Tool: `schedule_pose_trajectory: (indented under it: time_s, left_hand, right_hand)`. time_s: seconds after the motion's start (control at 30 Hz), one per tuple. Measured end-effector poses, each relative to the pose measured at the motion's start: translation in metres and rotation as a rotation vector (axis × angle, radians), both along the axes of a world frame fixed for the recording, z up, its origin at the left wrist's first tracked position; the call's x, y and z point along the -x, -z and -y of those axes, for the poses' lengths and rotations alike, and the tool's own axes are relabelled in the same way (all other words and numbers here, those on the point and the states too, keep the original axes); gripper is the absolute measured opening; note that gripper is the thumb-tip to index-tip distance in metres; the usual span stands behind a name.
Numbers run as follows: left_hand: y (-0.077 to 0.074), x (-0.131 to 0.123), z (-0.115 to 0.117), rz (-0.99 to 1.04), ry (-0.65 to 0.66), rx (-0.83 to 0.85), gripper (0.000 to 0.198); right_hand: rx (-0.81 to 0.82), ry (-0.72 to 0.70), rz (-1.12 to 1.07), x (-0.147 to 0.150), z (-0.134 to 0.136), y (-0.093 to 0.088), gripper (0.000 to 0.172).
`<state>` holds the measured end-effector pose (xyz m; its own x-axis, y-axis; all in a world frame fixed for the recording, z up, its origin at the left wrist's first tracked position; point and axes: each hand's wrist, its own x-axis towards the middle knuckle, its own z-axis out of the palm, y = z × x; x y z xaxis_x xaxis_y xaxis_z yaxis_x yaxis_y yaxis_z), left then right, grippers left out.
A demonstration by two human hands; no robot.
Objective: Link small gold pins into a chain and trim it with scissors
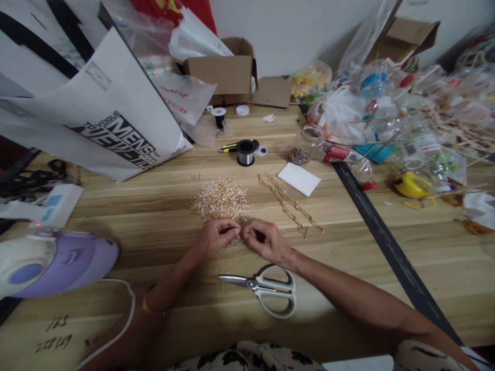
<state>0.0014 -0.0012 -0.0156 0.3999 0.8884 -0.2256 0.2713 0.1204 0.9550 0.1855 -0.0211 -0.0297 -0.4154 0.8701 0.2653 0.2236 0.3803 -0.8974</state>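
Note:
My left hand [216, 237] and my right hand [266, 239] meet fingertip to fingertip at the near edge of a pile of small gold and silver metal pieces [218, 198]. Both are closed in a pinch; what lies between the fingertips is too small to make out. Beneath them a short strand of chain [231, 247] rests on the wooden table. To the right of my right hand lie thin gold chains [290, 206]. Scissors with pale green handles [266, 289] lie just below my hands, their blades pointing left.
Beyond the pile stand a spool of silver wire [245, 153] and a yellow-black cutter [228, 148]. A folded white paper [299, 179] and a jar of beads [307, 144] are to the right. At left are a purple appliance [81, 263], a power strip [58, 206] and a paper bag [116, 113].

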Motion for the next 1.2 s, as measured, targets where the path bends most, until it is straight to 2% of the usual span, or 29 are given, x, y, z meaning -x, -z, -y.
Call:
schedule_pose_trajectory:
  time_s: [0.6,1.2]
  left_hand:
    - [-0.0037,-0.0017,0.0022,-0.010,-0.010,-0.010,0.019]
    - [0.0020,0.0001,0.0019,0.033,0.002,0.002,0.020]
  right_hand:
    - [0.006,0.023,0.012,0.0008,0.0003,0.0016,0.007]
    - [0.021,0.043,0.024,0.0009,-0.0003,0.0004,0.009]
